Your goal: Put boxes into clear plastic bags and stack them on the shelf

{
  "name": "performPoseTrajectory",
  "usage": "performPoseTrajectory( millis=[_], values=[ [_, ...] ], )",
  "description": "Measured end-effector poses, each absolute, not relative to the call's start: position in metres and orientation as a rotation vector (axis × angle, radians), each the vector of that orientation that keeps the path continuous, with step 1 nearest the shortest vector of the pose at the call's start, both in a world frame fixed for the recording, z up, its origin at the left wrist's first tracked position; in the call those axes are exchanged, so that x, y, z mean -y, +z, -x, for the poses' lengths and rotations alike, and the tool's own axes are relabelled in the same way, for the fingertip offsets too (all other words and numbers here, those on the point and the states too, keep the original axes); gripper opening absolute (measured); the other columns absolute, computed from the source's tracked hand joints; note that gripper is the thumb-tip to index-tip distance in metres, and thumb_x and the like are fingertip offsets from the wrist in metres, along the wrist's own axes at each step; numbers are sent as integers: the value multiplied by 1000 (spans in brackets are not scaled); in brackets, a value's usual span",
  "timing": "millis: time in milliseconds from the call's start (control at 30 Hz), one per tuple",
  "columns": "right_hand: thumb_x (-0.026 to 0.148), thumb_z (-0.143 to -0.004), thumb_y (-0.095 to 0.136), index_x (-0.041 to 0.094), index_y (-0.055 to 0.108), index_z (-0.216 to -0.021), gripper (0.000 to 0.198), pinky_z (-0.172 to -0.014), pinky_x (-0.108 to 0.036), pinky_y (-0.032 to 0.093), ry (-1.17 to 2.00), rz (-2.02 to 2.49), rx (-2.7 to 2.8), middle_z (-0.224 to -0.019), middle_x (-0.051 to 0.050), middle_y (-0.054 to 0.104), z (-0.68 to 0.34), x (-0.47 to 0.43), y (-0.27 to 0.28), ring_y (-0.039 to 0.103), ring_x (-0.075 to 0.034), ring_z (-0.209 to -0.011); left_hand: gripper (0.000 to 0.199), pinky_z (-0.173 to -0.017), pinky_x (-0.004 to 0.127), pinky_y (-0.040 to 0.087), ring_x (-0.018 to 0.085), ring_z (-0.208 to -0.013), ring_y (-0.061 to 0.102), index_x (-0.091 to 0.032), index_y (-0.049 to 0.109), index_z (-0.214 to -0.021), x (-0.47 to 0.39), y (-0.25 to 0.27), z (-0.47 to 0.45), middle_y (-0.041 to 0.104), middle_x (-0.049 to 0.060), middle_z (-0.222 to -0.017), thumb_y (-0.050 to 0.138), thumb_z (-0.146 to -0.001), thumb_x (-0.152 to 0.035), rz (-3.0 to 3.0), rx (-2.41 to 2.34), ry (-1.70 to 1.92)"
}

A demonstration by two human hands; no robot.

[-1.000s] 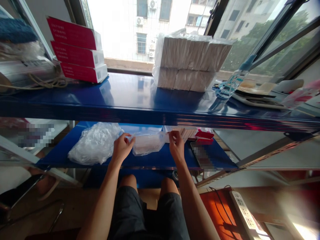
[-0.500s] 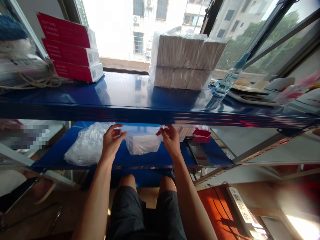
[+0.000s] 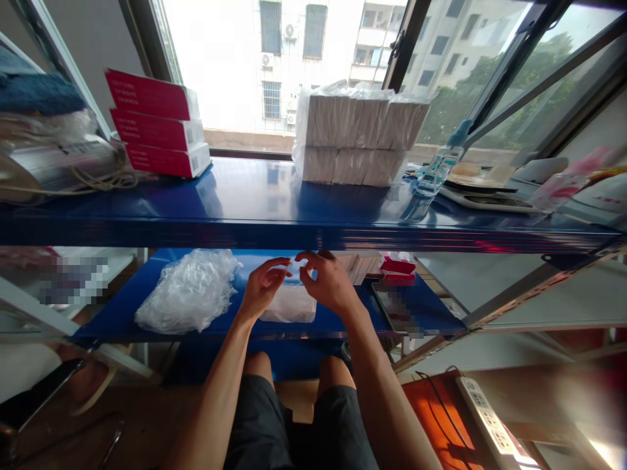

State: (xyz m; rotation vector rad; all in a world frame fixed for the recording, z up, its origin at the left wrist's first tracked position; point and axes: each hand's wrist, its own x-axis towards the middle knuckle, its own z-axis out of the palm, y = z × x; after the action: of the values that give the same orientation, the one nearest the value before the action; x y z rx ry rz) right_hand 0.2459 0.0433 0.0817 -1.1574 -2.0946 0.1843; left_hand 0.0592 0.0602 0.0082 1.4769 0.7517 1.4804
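Observation:
On the lower blue shelf, a clear plastic bag [image 3: 289, 310] with a pale block-shaped pack inside lies below my hands. My left hand [image 3: 266, 286] has thumb and fingers curled in a pinch at the bag's upper part. Close beside it, my right hand [image 3: 329, 279] is bent inward, its fingertips pinching the thin film near the left fingertips. My hands partly cover the top of the bag. To the left sits a crumpled heap of clear plastic bags [image 3: 189, 290].
Behind my right hand are pale boxes [image 3: 362, 266] and red boxes [image 3: 398, 266]; a phone-like device [image 3: 389, 305] lies nearby. The upper blue shelf [image 3: 245, 196] overhangs, carrying stacked red boxes [image 3: 157, 124], a wrapped pack of boxes [image 3: 357, 137] and a clear bottle [image 3: 441, 163].
My hands have come together over the bag; they were apart at its two sides. The left moved right, and the right turned inward. The view has shifted slightly.

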Motion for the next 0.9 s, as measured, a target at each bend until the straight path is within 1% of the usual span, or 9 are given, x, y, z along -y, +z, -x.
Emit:
performPoseTrajectory(
  millis=[67, 167, 300, 467, 533, 633, 733, 800, 900],
  values=[
    [9, -90, 57, 23, 72, -115, 32, -76, -29, 47, 210, 1139, 2178, -81, -4, 71, -246, -43, 86, 65, -22, -85, 45, -84, 33, 57, 18, -87, 73, -22, 69, -128, -62, 5, -56, 73, 12, -125, 81, -86, -34, -1476, -702, 1399],
    [6, -88, 59, 23, 69, -118, 36, -73, -27, 46, 272, 1082, 2308, -84, -4, 72, -240, -44, 89, 66, -21, -87, 61, -83, 31, 56, 21, -92, 73, -23, 66, -133, -64, 0, -58, 77, 10, -115, 89, -77, -28, -1415, -593, 1232],
    [7, -88, 61, 22, 70, -111, 30, -70, -26, 46, 331, 1056, 2357, -84, -4, 76, -230, -45, 87, 70, -22, -89, 48, -77, 29, 54, 19, -81, 71, -18, 71, -118, -65, -6, -69, 78, 6, -90, 90, -75, -30, -1352, -657, 1227],
    [14, -91, 61, 24, 71, -112, 25, -74, -27, 55, 436, 1182, 2009, -85, -3, 79, -239, -43, 76, 76, -20, -81, 52, -76, 31, 50, 15, -72, 64, -18, 64, -128, -63, -7, -70, 75, 3, -80, 83, -84, -38, -1317, -650, 1247],
    [15, -90, 62, 23, 73, -105, 21, -74, -28, 57, 459, 1204, 1885, -85, -4, 80, -246, -46, 69, 77, -20, -81, 45, -77, 30, 48, 15, -73, 62, -18, 64, -125, -60, -4, -69, 72, 2, -78, 80, -87, -37, -1342, -648, 1255],
    [20, -88, 69, 22, 76, -104, 18, -75, -29, 60, 594, 1147, 1886, -90, -6, 81, -254, -53, 57, 78, -22, -85, 40, -77, 29, 48, 14, -76, 62, -18, 65, -119, -59, 3, -70, 69, 1, -80, 79, -88, -39, -1345, -666, 1273],
    [30, -87, 73, 21, 78, -94, 12, -74, -31, 61, 748, 1120, 1876, -86, -6, 81, -259, -57, 47, 78, -24, -81, 33, -75, 28, 48, 14, -75, 60, -16, 68, -103, -60, 7, -72, 66, 1, -78, 76, -89, -45, -1386, -731, 1268],
    [34, -87, 73, 20, 77, -87, 15, -74, -32, 62, 836, 1095, 1852, -83, -6, 80, -260, -58, 42, 78, -24, -79, 32, -75, 27, 48, 14, -74, 60, -17, 67, -92, -61, 9, -72, 64, 0, -76, 73, -91, -48, -1425, -757, 1261],
    [36, -86, 73, 19, 76, -86, 18, -72, -32, 61, 896, 1059, 1837, -83, -7, 80, -262, -60, 36, 77, -24, -78, 32, -76, 27, 49, 14, -76, 63, -18, 64, -89, -61, 10, -71, 65, 1, -77, 69, -94, -49, -1451, -753, 1257]
  ],
)
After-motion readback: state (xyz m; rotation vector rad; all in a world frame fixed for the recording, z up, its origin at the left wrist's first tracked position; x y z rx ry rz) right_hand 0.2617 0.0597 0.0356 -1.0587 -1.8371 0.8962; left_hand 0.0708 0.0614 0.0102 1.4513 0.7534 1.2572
